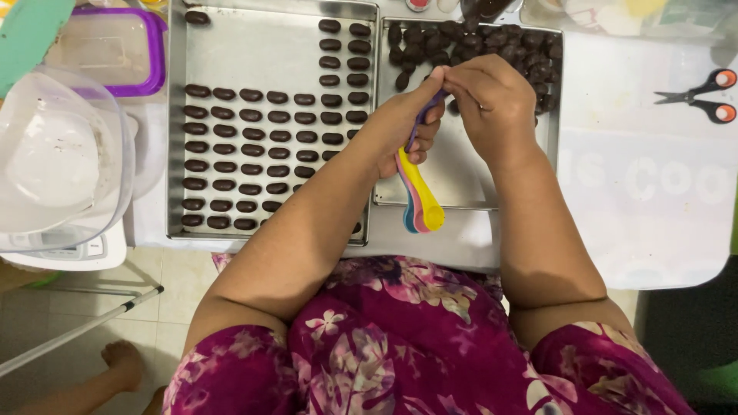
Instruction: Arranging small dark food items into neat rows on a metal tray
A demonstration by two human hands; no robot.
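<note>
While gripping the bunched measuring spoons (419, 196) in left hand (407, 127), right hand (492, 100) pinched shut at their tip, risks dropping them onto neat chocolate rows (254, 150).

Two trays sit side by side before me — left tray (178, 154) with pieces (254, 134) in rows, right tray (461, 196) with a heap (500, 46) at its far end. Bowl (61, 154) lies left, scissors (696, 96) right — my hands (461, 107) meet over the right tray, spoons (421, 200) hanging from my left hand (407, 127).

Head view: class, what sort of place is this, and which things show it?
Probably a home kitchen making sweets: metal trays of chocolate-coated pieces, a kitchen scale, and measuring spoons.
</note>
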